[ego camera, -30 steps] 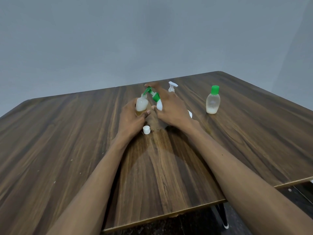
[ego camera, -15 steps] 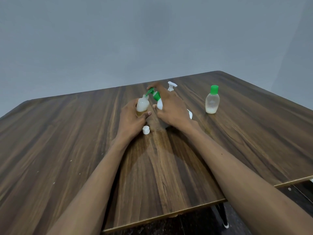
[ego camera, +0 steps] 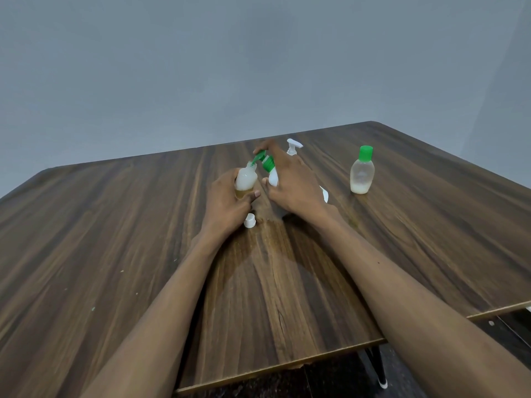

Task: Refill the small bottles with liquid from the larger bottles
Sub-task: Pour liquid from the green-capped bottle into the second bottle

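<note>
Small bottle [ego camera: 246,177] stands upright and uncapped in my left hand [ego camera: 227,202], fingers wrapped round its base. My right hand [ego camera: 293,182] grips the larger bottle [ego camera: 273,175] just right of it, long axis tilted left — green spout [ego camera: 260,157] at the open mouth. White cap [ego camera: 250,220] lies just nearer me; a pump bottle [ego camera: 293,146] stands behind, and a green-capped bottle [ego camera: 362,172] well right — nothing blocks the pour, I judge.

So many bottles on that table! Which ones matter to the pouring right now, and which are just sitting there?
In use:
small clear bottle, held by the left hand
tilted green-capped white bottle, held by the right hand
loose white cap

Sitting idle:
pump bottle
green-capped bottle
</note>
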